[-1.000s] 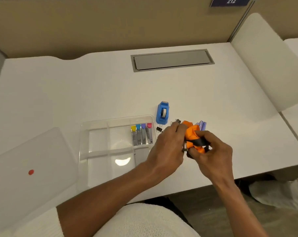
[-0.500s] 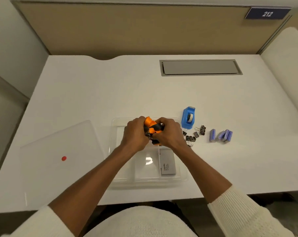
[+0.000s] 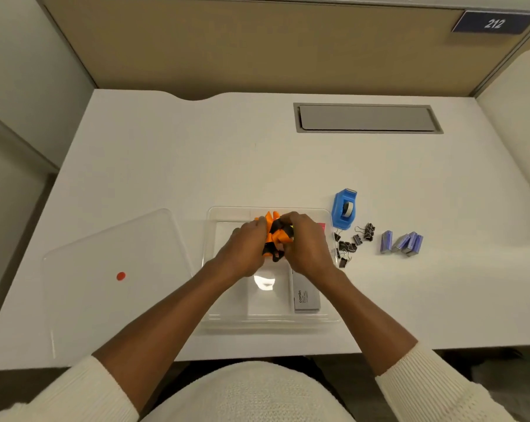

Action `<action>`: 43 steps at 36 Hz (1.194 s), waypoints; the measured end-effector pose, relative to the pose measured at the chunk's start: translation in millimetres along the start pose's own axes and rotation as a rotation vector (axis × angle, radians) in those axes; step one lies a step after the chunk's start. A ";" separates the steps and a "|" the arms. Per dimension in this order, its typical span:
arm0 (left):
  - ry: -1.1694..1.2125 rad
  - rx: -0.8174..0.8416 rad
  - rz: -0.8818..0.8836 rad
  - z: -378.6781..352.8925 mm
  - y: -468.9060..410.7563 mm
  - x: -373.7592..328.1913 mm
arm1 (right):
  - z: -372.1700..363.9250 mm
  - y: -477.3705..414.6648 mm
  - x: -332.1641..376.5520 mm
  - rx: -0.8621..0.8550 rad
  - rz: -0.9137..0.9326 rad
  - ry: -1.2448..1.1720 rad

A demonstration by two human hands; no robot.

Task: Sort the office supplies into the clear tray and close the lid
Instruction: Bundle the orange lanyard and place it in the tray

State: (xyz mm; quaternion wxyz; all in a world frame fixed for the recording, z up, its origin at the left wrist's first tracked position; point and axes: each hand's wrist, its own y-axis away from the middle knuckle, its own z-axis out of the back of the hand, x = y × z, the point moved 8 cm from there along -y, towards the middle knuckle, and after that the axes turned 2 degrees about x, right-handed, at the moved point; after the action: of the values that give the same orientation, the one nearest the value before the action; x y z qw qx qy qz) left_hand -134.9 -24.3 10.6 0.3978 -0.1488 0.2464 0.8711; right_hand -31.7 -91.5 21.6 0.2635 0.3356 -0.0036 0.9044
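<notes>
Both hands close together on one bundle of orange-and-black plastic tools [image 3: 274, 236], the left hand [image 3: 245, 248] wrapping its left side and the right hand [image 3: 306, 245] its right, so the bundle sits pinched between the two grips with orange tips poking up past the fingers. What the tools are cannot be told. The bundle hangs over the far middle part of the clear plastic divided tray [image 3: 224, 322], which lies on the white table [image 3: 197, 153]. A grey rectangular box [image 3: 307, 296] lies in the tray's near right compartment. The clear flat lid with a red dot [image 3: 105, 269] rests on the table just left of the tray. Right of the tray stand a blue tape dispenser [image 3: 344, 208], a loose heap of black binder clips [image 3: 350, 243] and several lilac staple blocks [image 3: 402, 242].
</notes>
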 end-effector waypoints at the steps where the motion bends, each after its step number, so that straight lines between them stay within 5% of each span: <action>1: -0.024 -0.006 -0.004 0.5 -0.8 1.0 | -3.5 0.5 -0.1 -0.009 0.022 0.019; 10: -0.188 -0.131 -0.011 7.9 -11.9 -2.9 | -35.2 -0.7 14.1 -0.075 0.202 0.393; 15: -0.094 -0.165 0.000 3.2 -16.9 0.4 | -39.9 -8.0 13.6 -0.020 0.204 0.433; 20: -0.047 -0.198 -0.025 9.0 -17.4 5.7 | -24.6 -1.1 15.9 -0.023 0.217 0.331; 25: -0.050 -0.260 -0.070 19.3 -13.9 10.2 | 17.1 12.2 21.3 -0.231 0.261 0.124; 31: 0.114 -0.281 -0.029 31.7 -5.5 31.0 | 33.8 14.6 -26.6 -0.326 0.005 -0.239; 38: 0.092 -0.104 -0.115 15.5 1.1 36.2 | 6.5 30.1 -31.4 -0.084 0.022 0.003; 43: -0.037 -0.118 -0.222 5.4 -1.9 19.8 | -9.8 28.7 -7.0 -0.118 0.178 0.082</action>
State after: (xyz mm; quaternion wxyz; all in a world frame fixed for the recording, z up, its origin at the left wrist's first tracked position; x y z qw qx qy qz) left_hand -146.4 -8.0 5.4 0.4867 -0.1823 0.1695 0.8373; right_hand -46.9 -117.8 14.6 0.2012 0.2805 -0.0757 0.9355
